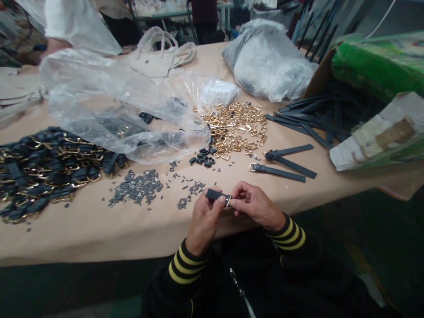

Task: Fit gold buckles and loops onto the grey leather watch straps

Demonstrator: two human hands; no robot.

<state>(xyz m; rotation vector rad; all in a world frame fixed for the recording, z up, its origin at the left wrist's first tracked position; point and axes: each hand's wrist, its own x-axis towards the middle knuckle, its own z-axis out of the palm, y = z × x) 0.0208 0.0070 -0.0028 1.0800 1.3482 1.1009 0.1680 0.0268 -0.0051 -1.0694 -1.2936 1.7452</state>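
A short dark strap (pixel 214 194) with a metal buckle (pixel 228 201) is held between both hands over the table's front edge. My left hand (pixel 202 216) is closed on the strap, its thumb lying near the buckle. At the buckle end, my right hand (pixel 253 204) pinches with thumb and forefinger; its other fingers are curled. Beyond the hands lie small dark strap loops (pixel 203 157) and a heap of gold buckles (pixel 236 128). Right of them rest a buckled strap (pixel 281 172) and two more straps (pixel 293 165), partly crossed.
Finished-looking buckled straps (pixel 39 168) are piled at left, beside tiny dark pieces (pixel 137 187). A clear plastic bag (pixel 126 110) spreads behind them. Long dark strips (pixel 318 112) spill from a box at right, near a stuffed bag (pixel 268 62). Another person's sleeve (pixel 76 26) shows across the table.
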